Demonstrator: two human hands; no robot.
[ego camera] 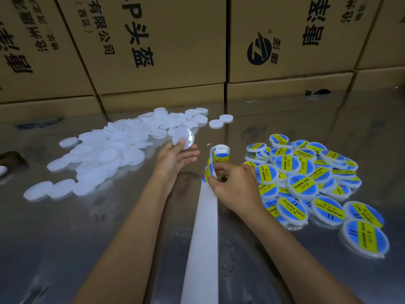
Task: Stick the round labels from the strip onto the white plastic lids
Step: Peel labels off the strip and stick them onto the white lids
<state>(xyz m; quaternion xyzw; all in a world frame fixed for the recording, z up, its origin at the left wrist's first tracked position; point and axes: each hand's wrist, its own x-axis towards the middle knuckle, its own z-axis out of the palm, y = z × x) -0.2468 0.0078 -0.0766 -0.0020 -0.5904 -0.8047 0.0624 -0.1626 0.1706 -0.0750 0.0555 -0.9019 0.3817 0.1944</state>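
A bare white backing strip [202, 238] runs from the bottom edge of the frame up the middle of the shiny metal table [65, 249], between the two forearms. At its upper end, just right of centre, the right hand [234, 187] has its fingers curled onto the strip where a round blue-and-yellow label [209, 172] is lifting off it; whether the fingertips actually pinch the label cannot be told. Just above that hand sits the small roll of labels [221, 154], standing on the table. To the left of the roll, near the centre of the frame, the left hand [175, 159] lies palm up with fingers mostly straight, and a plain white lid [183, 138] is held tilted at its fingertips under the thumb. At the right of the frame lies a heap of labelled lids [306, 181], overlapping one another. At the left and upper centre spreads a pile of unlabelled white lids [114, 154]. Behind everything, across the top of the frame, stand stacked cardboard boxes [175, 40] printed with black characters.
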